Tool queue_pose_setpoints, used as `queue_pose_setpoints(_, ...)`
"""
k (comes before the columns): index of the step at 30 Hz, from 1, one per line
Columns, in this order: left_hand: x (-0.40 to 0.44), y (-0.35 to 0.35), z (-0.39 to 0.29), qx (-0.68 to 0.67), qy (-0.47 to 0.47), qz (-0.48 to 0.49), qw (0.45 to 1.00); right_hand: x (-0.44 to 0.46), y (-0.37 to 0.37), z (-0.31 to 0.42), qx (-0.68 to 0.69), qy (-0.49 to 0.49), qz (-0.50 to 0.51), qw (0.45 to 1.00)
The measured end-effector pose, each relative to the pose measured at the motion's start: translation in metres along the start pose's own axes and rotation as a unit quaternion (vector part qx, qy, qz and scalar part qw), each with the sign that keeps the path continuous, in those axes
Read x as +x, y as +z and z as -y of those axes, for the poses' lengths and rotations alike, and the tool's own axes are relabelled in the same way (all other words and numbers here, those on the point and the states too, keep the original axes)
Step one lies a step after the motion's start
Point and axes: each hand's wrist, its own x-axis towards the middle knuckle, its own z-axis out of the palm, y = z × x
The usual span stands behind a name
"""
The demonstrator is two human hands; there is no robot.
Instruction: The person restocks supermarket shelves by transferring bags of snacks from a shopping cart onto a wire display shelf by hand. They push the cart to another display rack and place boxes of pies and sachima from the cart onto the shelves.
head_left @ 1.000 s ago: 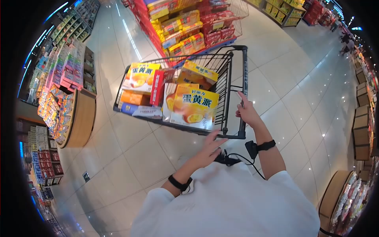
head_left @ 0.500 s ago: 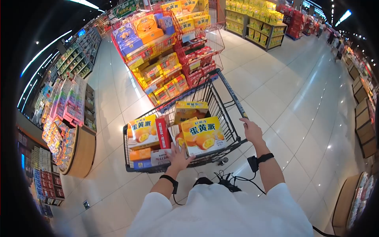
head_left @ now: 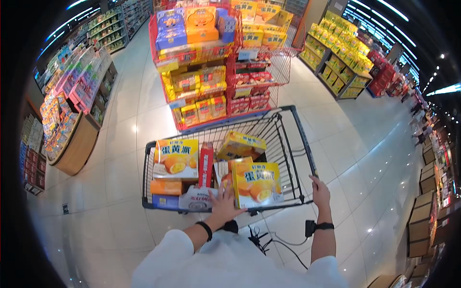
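A black wire shopping cart (head_left: 298, 198) stands sideways in front of me, its handle bar (head_left: 306, 144) on the right. My right hand (head_left: 321, 193) is closed around the near end of that bar. Fingers apart, my left hand (head_left: 224, 205) lies over the near rim, against the packages. Right beside it, a yellow-and-white pie box (head_left: 258, 184) leans in the basket. A similar yellow box (head_left: 176, 158) is at the left, next to a narrow red box (head_left: 206, 165). Lower down are an orange box (head_left: 166, 186), a blue box (head_left: 164, 201) and a whitish package (head_left: 196, 198). Another yellow box (head_left: 241, 145) lies tilted farther back.
A red wire display rack (head_left: 228, 81) with stacked snack boxes stands just beyond the cart. Shelves of yellow packs (head_left: 338, 55) are at the back right. A rounded wooden display stand (head_left: 74, 149) is on the left. Cables (head_left: 269, 242) hang near my waist.
My view has turned, and the cart now sits more squarely before me and the rack. Both hands keep their places, the right on the handle, the left by the boxes.
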Motion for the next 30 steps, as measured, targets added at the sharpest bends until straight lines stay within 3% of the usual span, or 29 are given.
queue_pose_setpoints(7,0.087,0.043,-0.041,-0.009,0.019,0.007,1.0,0.068,-0.013,-0.039,-0.078,0.048,-0.034,0.995)
queue_pose_setpoints(15,0.184,0.06,-0.098,-0.05,0.022,0.017,0.998,0.154,-0.026,-0.11,-0.098,0.036,-0.054,0.993)
queue_pose_setpoints(19,0.244,0.045,-0.147,-0.025,-0.028,0.049,0.998,0.201,-0.034,-0.135,-0.08,0.035,-0.075,0.993)
queue_pose_setpoints(21,0.277,0.043,-0.174,-0.027,-0.035,0.02,0.999,0.229,-0.048,-0.147,-0.068,0.038,-0.071,0.994)
queue_pose_setpoints(23,0.315,0.03,-0.201,-0.048,-0.076,0.067,0.994,0.251,-0.058,-0.162,-0.077,0.035,-0.066,0.994)
queue_pose_setpoints(25,0.359,0.034,-0.218,-0.045,-0.087,0.0,0.995,0.296,-0.069,-0.17,-0.077,0.025,-0.08,0.993)
queue_pose_setpoints(27,0.392,0.051,-0.226,-0.166,-0.137,0.047,0.975,0.311,-0.073,-0.18,-0.072,0.015,-0.06,0.995)
queue_pose_setpoints(29,0.433,0.088,-0.224,-0.164,-0.112,-0.009,0.98,0.334,-0.08,-0.192,-0.059,0.016,-0.056,0.997)
queue_pose_setpoints(30,0.453,0.091,-0.226,-0.248,-0.118,-0.028,0.961,0.349,-0.084,-0.198,-0.059,0.0,-0.053,0.997)
